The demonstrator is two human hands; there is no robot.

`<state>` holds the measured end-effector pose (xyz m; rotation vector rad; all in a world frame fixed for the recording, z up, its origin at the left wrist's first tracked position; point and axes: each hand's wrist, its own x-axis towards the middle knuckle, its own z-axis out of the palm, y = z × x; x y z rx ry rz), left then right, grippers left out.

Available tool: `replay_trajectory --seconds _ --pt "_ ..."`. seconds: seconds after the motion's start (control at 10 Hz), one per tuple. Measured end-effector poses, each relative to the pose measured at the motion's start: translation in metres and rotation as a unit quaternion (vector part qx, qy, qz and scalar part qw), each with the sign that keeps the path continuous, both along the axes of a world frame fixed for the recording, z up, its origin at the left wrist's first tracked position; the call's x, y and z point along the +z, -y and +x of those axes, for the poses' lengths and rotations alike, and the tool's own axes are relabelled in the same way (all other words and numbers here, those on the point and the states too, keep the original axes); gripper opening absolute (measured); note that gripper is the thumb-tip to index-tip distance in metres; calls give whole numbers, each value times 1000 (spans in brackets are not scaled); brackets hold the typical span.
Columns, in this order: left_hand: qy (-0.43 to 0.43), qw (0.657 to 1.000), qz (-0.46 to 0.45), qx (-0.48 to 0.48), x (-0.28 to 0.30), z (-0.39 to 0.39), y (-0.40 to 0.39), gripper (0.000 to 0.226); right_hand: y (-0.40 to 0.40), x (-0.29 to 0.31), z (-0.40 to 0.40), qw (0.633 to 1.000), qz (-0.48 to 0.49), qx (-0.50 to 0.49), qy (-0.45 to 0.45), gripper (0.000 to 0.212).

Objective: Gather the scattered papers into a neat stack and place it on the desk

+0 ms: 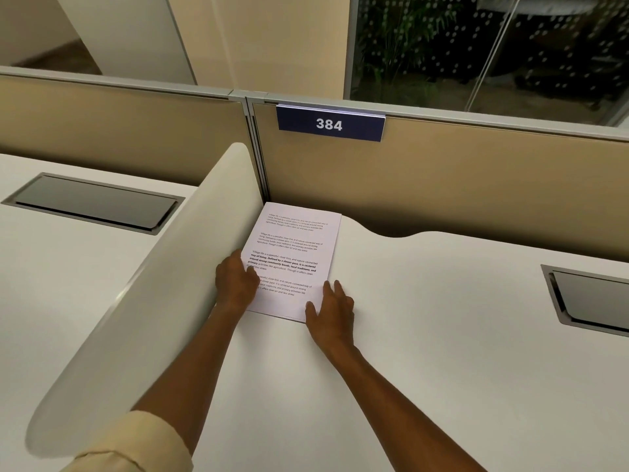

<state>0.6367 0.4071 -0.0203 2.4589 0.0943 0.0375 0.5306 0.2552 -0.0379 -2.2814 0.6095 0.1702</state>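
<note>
White paper stack (293,257) is lying flat on the desk (425,352); left hand (235,284) is pressing its left edge, right hand (332,310) is resting open at its lower right corner.

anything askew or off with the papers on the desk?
Nothing much. The paper stack lies flat in the desk corner beside the curved divider, edges roughly flush. Left hand and right hand rest at its near corners.

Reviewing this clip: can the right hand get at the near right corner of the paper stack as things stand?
Probably yes. The right hand lies flat on the desk right at the near right corner of the paper stack, with nothing between them. The left hand rests on the opposite edge.
</note>
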Motion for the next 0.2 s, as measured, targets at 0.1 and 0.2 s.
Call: replay_trajectory --seconds 0.1,0.2 --pt "36 999 -16 -36 7 -11 10 36 14 4 -9 999 1 -15 34 66" --pt "36 997 -36 -61 10 -26 23 50 31 11 -19 999 -23 -8 30 72"
